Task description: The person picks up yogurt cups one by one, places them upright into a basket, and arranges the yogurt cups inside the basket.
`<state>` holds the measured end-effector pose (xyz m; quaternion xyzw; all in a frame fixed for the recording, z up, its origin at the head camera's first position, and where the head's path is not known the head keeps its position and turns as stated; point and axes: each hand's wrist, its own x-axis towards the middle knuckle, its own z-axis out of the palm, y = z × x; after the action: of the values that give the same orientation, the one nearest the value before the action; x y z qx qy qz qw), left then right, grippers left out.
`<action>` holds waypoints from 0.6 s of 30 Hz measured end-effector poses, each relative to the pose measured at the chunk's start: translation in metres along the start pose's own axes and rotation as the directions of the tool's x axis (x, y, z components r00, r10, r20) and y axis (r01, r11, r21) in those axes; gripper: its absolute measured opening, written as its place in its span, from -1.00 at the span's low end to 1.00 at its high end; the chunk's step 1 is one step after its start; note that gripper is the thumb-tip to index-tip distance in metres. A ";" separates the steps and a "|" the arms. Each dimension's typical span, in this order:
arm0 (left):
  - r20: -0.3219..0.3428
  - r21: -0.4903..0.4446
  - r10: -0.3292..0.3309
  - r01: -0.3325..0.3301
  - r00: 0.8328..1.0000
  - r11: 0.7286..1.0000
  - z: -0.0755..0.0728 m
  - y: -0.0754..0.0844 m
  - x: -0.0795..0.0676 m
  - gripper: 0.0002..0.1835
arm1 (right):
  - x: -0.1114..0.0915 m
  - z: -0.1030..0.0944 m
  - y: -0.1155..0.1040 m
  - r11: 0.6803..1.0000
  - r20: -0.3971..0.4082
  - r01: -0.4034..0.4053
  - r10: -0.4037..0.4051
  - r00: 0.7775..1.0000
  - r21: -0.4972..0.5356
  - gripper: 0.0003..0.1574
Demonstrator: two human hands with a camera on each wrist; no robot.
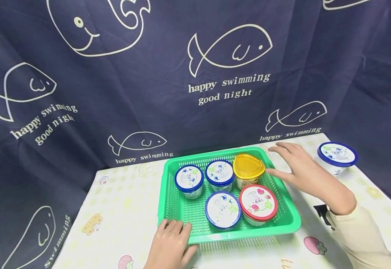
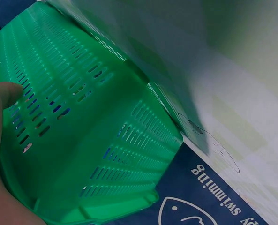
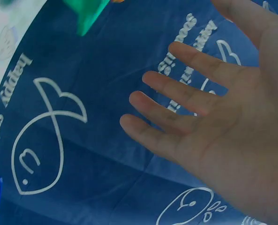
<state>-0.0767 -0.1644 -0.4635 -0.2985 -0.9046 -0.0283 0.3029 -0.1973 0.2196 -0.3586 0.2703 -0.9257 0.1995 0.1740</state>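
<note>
A green plastic basket (image 1: pixel 195 216) with slotted walls stands on the table. My left hand (image 1: pixel 170 243) grips its front left rim, fingers over the edge; in the left wrist view the thumb (image 2: pixel 10 93) lies against the slotted outer wall. Inside are a yellow-lidded cup (image 1: pixel 248 166), a red-lidded cup (image 1: pixel 258 203) with strawberry print, and three blue-lidded cups (image 1: pixel 223 210). Above the basket's right rim hovers my right hand (image 1: pixel 299 168), beside the yellow-lidded cup, fingers spread. The right wrist view shows its palm (image 3: pixel 232 126) holding nothing.
Another blue-lidded cup (image 1: pixel 337 155) stands on the table at the right, outside the basket. A pale patterned cloth (image 1: pixel 114 209) covers the table. Behind it hangs a dark blue curtain (image 1: pixel 162 93) printed with white fish and lettering.
</note>
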 end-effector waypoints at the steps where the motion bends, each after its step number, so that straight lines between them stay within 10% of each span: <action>1: 0.000 -0.001 0.000 0.000 1.000 1.000 0.000 0.000 0.000 -0.69 | 0.000 0.000 0.003 1.000 -0.002 -0.011 0.011 1.000 -0.005 -0.22; 18: 0.035 -0.003 -0.014 0.014 0.999 1.000 -0.002 0.000 0.001 -0.65 | -0.003 0.001 0.070 0.996 -0.113 -0.081 0.076 0.991 -0.041 -0.28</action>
<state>-0.0758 -0.1641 -0.4614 -0.2933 -0.9118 -0.0267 0.2861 -0.2356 0.2745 -0.3803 0.2181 -0.9287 0.1999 0.2235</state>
